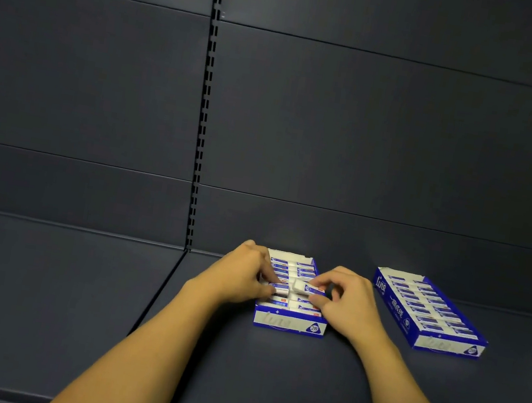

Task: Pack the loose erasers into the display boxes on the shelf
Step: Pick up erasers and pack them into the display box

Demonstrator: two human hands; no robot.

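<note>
My left hand [241, 275] rests over the left side of the nearer display box [289, 322], fingers curled, thumb and fingertips pinching a sleeved eraser [277, 286] that lies in the left column. My right hand [345, 299] comes in from the other side, its thumb and forefinger closed on a second eraser [308, 288], which sits tilted and raised a little above the rows beneath it, its white end pointing toward my left hand. The two erasers lie end to end, almost touching, about halfway along the box. Around them the box holds blue-and-white sleeved erasers in two columns, and its front panel carries a 2B mark. This box stands on the dark shelf [232, 369], just right of the seam between the shelf panels. A second display box [428, 310], well apart to the right and angled, is packed with orderly rows of the same erasers. Behind both rises the dark back panel [371, 131] with its slotted upright [207, 89].
</note>
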